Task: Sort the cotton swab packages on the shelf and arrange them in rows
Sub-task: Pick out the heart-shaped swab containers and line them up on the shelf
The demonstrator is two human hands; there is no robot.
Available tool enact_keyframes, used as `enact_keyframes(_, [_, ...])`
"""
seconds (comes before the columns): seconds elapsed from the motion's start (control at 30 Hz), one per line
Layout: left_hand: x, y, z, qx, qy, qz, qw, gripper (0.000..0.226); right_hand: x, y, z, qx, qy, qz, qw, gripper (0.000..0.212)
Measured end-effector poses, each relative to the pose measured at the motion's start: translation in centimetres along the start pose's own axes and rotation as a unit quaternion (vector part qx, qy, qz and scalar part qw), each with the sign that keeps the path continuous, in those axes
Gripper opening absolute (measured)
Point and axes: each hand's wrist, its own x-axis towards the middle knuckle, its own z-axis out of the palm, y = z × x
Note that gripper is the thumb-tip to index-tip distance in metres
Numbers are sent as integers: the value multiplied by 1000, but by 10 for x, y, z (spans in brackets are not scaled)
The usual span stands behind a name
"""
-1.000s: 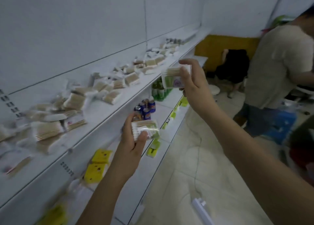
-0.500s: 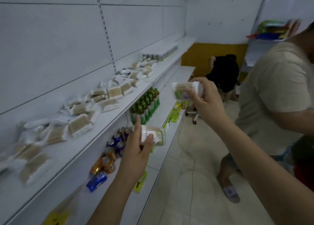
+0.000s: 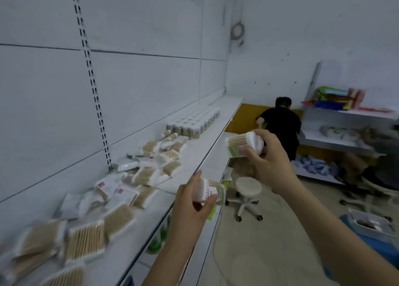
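Note:
My left hand [image 3: 192, 201] grips a round tub of cotton swabs [image 3: 212, 192] just off the front edge of the white shelf [image 3: 200, 156]. Farther right and higher, my right hand [image 3: 269, 158] holds a second round tub of cotton swabs [image 3: 244, 143] on its side, swab tips showing. Flat cotton swab packages [image 3: 149, 173] lie scattered in a loose heap along the shelf. At the shelf's far end, round swab tubs [image 3: 194, 121] stand in neat rows.
A white rolling stool [image 3: 248, 188] stands on the floor below my right hand. A person in black [image 3: 280, 125] crouches by the yellow wall. Another white shelf unit [image 3: 345, 138] with goods is at right. A blue crate [image 3: 371, 227] sits on the floor.
The view has swung up and along the shelf, bringing the far rows of tubs into sight. Both hands keep their tubs and now sit higher relative to the shelf.

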Motion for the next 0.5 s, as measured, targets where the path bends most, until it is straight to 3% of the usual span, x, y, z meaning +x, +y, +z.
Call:
enact_keyframes(0.33, [197, -65, 120, 41, 3, -24, 999, 56, 167, 161, 19, -1, 16, -5, 1000, 37])
enact_keyframes(0.5, [297, -94, 193, 44, 51, -31, 997, 59, 270, 260, 16, 17, -8, -39, 999, 35])
